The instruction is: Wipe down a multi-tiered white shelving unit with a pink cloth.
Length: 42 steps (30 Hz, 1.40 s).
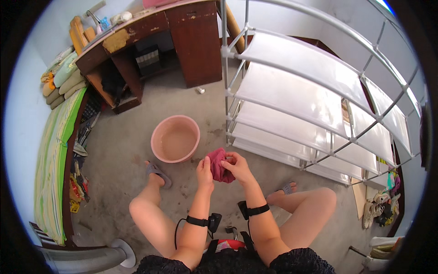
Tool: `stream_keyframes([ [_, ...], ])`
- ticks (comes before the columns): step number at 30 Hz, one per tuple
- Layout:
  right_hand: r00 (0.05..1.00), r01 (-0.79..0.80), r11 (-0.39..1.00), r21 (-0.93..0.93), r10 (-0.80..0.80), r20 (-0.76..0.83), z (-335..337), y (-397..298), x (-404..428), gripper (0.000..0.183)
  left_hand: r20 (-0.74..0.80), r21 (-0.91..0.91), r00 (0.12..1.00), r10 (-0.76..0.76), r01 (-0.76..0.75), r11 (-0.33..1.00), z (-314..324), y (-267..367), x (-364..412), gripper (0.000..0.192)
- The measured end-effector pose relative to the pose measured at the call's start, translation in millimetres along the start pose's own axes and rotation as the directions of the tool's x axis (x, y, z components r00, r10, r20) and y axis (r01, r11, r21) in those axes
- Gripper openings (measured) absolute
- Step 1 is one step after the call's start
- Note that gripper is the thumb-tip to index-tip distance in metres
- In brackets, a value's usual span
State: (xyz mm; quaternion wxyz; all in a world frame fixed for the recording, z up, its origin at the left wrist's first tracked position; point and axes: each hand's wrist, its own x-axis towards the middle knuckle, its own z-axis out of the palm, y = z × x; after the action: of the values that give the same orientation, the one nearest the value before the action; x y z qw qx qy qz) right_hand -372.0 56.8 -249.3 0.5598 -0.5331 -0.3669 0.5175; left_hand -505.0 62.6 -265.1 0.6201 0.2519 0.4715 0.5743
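A crumpled dark pink cloth (pixel 219 167) is held up between both hands, above the concrete floor. My left hand (pixel 205 171) grips its left edge, thumb upward. On the other side my right hand (pixel 238 166) pinches the cloth between thumb and fingers. Just beyond the hands, to the left, a pink plastic basin (pixel 156 145) stands on the floor with cloudy water (pixel 178 141) in it. The cloth is apart from the basin. How the cloth is folded inside the grip cannot be told.
At the right stands a metal-tube rack (pixel 226 92) with white shelves. A worn brown wooden desk (pixel 198 51) is at the back. Along the left is a bed edge with a striped green cover (pixel 56 147); a grey fan (pixel 123 253) is at the lower left. Shoes (pixel 369 212) lie far right.
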Motion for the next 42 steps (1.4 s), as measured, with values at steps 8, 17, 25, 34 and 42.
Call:
stream_keyframes([
  [8, 0.987, 0.104, 0.994, -0.043, -0.098, 0.129, -100.2, -111.3, -28.8, 0.018, 0.091, -0.080, 0.976, 0.197, -0.190, 0.978, 54.4, 36.1, -49.2, 0.025],
  [17, 0.912, 0.086, 0.941, -0.326, 0.057, 0.405, -188.9, -160.8, -64.8, 0.032, 0.080, -0.027, 0.938, 0.336, -0.335, 0.942, 135.0, 41.8, -93.2, 0.019],
  [25, 0.926, -0.040, 0.948, -0.317, 0.155, 0.345, -235.4, -179.5, -103.5, 0.024, 0.133, -0.008, 0.878, 0.459, -0.463, 0.887, 179.7, 34.2, -128.9, 0.016],
  [34, 0.987, 0.131, 0.606, 0.784, -0.154, -0.047, -290.8, -165.5, -151.6, 0.022, 0.473, 0.201, 0.871, 0.130, -0.251, 0.947, 254.5, -39.2, -178.1, 0.017],
  [42, 0.893, 0.165, 0.517, 0.840, 0.283, -0.350, -363.3, -165.9, -162.5, 0.030, 0.659, 0.357, 0.752, -0.003, -0.310, 0.881, 304.1, -84.1, -192.9, 0.012],
])
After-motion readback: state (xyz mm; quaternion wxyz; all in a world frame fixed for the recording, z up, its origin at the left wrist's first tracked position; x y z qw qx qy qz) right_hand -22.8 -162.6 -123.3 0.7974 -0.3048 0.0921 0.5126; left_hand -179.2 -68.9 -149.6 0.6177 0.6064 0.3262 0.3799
